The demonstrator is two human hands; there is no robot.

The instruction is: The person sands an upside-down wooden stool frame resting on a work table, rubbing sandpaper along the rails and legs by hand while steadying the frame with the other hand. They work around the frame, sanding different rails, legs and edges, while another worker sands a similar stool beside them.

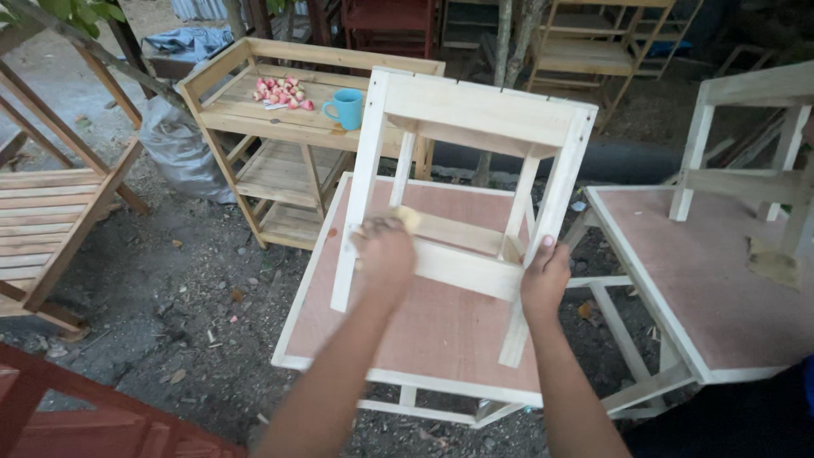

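Pale, unfinished wood is being sanded: the left hand (386,254) presses a small yellowish sanding pad (409,218) against a rail of the bare wooden stool frame (475,114), which rests tilted on a low table with a pinkish plywood top (441,331). The right hand (544,278) is clenched around 1 front leg, steadying the frame. By my reckoning the rubbing-down is mid-way, and the next stroke calls for firm bracing while the pad travels along the rail.
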